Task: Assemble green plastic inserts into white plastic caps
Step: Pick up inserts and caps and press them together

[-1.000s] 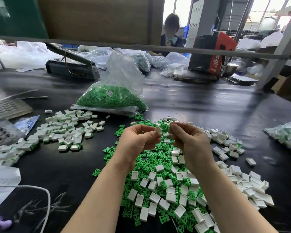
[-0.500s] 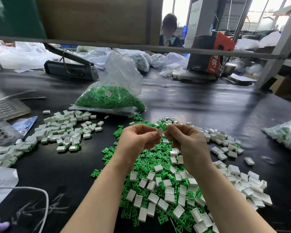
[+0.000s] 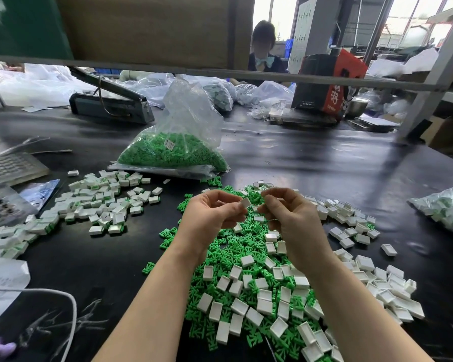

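On the black table [image 3: 324, 173], left hand [image 3: 209, 218] pinches a white cap [image 3: 245, 203]; right hand's [image 3: 290, 218] grip unclear, inserts bag [image 3: 178, 152] behind.

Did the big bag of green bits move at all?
No. The bag still lies right behind the green pile, the same way off from the grey sealer. Only the camera shifted a little.

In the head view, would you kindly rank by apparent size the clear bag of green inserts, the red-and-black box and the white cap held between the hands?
1. Clear bag of green inserts
2. Red-and-black box, farther away, so unsure
3. White cap
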A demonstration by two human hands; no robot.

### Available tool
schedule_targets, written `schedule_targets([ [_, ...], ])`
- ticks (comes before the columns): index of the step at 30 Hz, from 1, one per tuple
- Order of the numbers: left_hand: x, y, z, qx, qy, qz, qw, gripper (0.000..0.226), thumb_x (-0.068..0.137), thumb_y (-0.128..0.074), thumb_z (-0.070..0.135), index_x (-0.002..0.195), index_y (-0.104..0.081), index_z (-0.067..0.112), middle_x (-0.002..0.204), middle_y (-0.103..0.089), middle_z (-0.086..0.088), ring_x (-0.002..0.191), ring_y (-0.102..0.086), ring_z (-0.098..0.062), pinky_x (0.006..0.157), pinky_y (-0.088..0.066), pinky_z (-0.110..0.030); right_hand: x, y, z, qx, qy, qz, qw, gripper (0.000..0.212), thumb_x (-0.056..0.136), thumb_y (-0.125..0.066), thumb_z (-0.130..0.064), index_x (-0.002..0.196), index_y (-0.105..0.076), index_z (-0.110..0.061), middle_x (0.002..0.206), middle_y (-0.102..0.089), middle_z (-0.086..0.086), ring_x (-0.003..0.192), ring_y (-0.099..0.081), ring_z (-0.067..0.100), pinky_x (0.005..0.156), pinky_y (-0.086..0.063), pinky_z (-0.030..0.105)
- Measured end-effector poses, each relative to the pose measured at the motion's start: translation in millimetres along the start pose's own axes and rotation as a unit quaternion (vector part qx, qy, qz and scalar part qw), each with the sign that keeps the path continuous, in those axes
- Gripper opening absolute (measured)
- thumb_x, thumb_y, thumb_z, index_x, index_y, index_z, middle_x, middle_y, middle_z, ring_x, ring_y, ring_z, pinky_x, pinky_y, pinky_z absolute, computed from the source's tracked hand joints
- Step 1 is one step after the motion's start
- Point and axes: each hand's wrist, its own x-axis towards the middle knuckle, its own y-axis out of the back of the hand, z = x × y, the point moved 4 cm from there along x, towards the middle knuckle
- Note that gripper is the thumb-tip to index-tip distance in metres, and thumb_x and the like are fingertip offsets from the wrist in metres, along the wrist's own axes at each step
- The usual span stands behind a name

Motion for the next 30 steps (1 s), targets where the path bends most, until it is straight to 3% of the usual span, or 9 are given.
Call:
schedule_targets([
  [5, 0.9, 1.8, -0.1, 0.003, -0.005, 0.004, 1.0, 0.021, 0.071, -0.08, 0.017, 0.087, -0.071, 0.007, 0.079, -0.075, -0.01, 0.067, -0.07, -0.014, 0.065, -0.055, -0.022, -0.3, -1.3, -2.8, -0.062, 0.051, -0.031, 0.996, 0.026, 0.094, -0.059, -0.003, 0.095, -0.076, -0.023, 0.084, -0.073, -0.004, 0.069, -0.058, 0.0, 0.067, -0.047, 0.016],
  [9, 2.1, 2.8, -1.1, 0.009, -0.008, 0.004, 1.0, 0.02, 0.073, -0.08, 0.016, 0.088, -0.072, 0.005, 0.078, -0.075, -0.009, 0.067, -0.069, -0.013, 0.064, -0.055, -0.021, 0.2, -0.1, -3.9, -0.077, 0.075, -0.027, 0.994, 0.014, 0.091, -0.065, -0.006, 0.098, -0.071, -0.016, 0.075, -0.067, -0.008, 0.066, -0.058, 0.0, 0.063, -0.046, 0.015],
  [19, 4.0, 5.5, -2.0, 0.021, -0.02, 0.007, 1.0, 0.013, 0.08, -0.076, 0.008, 0.091, -0.073, 0.001, 0.076, -0.074, -0.011, 0.067, -0.07, -0.014, 0.064, -0.055, -0.022, -0.5, -2.2, -4.3, -0.09, 0.092, -0.028, 0.991, 0.01, 0.087, -0.07, -0.009, 0.09, -0.072, -0.019, 0.082, -0.074, 0.001, 0.073, -0.066, 0.013, 0.062, -0.05, 0.018],
  [27, 4.0, 7.3, 1.3, 0.045, -0.056, -0.002, 0.997, 0.01, 0.08, -0.075, 0.003, 0.089, -0.073, 0.0, 0.078, -0.074, -0.015, 0.069, -0.07, -0.017, 0.066, -0.056, -0.024, 0.8, -1.3, -4.3, -0.128, 0.1, -0.064, 0.985, 0.008, 0.088, -0.069, -0.012, 0.096, -0.071, -0.011, 0.08, -0.073, -0.002, 0.072, -0.067, 0.004, 0.063, -0.049, 0.015],
  [30, 3.7, 7.9, 4.3, 0.073, -0.077, -0.019, 0.994, 0.007, 0.081, -0.075, 0.005, 0.088, -0.073, 0.002, 0.079, -0.074, -0.015, 0.07, -0.069, -0.017, 0.067, -0.056, -0.025, 0.8, -3.6, -1.6, -0.216, 0.068, -0.106, 0.968, 0.008, 0.096, -0.059, -0.02, 0.094, -0.064, -0.013, 0.072, -0.069, 0.0, 0.06, -0.059, 0.008, 0.056, -0.046, 0.024],
])
